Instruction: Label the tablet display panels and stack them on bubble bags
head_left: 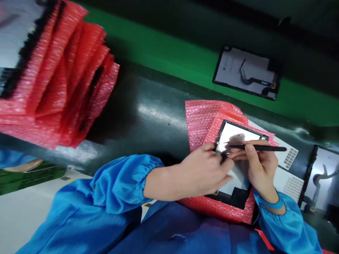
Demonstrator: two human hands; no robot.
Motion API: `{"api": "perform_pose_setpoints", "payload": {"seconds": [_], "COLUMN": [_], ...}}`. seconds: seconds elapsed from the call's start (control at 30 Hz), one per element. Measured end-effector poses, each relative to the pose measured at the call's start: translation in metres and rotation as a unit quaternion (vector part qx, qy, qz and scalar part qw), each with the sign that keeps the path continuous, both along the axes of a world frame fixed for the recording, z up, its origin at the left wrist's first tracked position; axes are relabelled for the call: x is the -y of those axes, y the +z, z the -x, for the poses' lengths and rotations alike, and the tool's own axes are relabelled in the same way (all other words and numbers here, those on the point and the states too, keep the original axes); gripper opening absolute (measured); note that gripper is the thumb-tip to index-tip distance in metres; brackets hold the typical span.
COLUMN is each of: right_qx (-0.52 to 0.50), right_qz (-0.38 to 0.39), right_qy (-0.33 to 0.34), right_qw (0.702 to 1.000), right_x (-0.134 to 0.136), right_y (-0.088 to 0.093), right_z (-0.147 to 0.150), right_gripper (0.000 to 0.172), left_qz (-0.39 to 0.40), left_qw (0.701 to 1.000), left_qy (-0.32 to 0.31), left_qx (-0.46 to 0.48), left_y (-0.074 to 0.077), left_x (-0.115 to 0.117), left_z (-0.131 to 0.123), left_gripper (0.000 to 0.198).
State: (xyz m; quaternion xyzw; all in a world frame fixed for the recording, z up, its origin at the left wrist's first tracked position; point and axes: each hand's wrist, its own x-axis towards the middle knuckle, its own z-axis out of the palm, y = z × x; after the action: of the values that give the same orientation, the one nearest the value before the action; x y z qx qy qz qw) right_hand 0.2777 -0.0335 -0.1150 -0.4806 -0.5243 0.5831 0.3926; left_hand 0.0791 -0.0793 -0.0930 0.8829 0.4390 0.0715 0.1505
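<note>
An electronics assembly workshop: display panels (246, 72) on a conveyor belt (159, 116); stacked red bubble-wrap bags (60, 74).

Thin black tool (262, 148) crosses the flat, black-framed white panel (234, 135).

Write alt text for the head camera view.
The right hand holds a thin black tool over a dark-framed panel on pink bubble wrap, while the left hand touches the panel's edge. Both sleeves are blue. Nearby, red bubble wrap is stacked.
</note>
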Motion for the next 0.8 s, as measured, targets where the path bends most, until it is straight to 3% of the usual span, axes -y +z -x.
{"api": "perform_pose_setpoints", "payload": {"seconds": [0.1,0.17,0.27,0.37,0.5,0.6,0.7,0.8], "right_qx": [-0.009,-0.005,-0.004,-0.024,-0.058,-0.098,-0.126,-0.094], "right_qz": [-0.027,-0.041,-0.051,-0.063,-0.068,-0.08,-0.159,-0.172], "right_qy": [-0.022,-0.04,-0.071,-0.108,-0.137,-0.171,-0.259,-0.257], "right_qw": [0.999,0.998,0.996,0.992,0.987,0.977,0.944,0.946], "right_x": [0.009,0.014,0.019,0.02,0.016,0.011,0.0,-0.018], "right_y": [0.0,-0.007,-0.024,-0.039,-0.047,-0.05,-0.062,-0.081], "right_z": [-0.021,-0.034,-0.042,-0.042,-0.044,-0.057,-0.079,-0.098], "right_gripper": [0.013,0.015,0.022,0.027,0.033,0.035,0.03,0.022], "left_qz": [0.047,0.098,0.148,0.15,0.162,0.141,0.13,0.08], "left_qw": [0.981,0.961,0.955,0.948,0.88,0.854,0.837,0.804], "left_qy": [0.177,0.243,0.257,0.235,0.258,0.315,0.395,0.486], "left_qx": [-0.065,-0.089,-0.012,0.155,0.364,0.388,0.355,0.333], "left_y": [-0.003,-0.008,-0.014,-0.019,-0.034,-0.036,-0.006,0.055], "left_x": [0.002,0.004,0.005,0.004,0.003,-0.008,-0.03,-0.045], "left_z": [0.017,0.027,0.034,0.026,-0.001,-0.001,0.05,0.143], "left_gripper": [0.036,0.034,0.021,0.021,0.018,0.039,0.048,0.048]}}
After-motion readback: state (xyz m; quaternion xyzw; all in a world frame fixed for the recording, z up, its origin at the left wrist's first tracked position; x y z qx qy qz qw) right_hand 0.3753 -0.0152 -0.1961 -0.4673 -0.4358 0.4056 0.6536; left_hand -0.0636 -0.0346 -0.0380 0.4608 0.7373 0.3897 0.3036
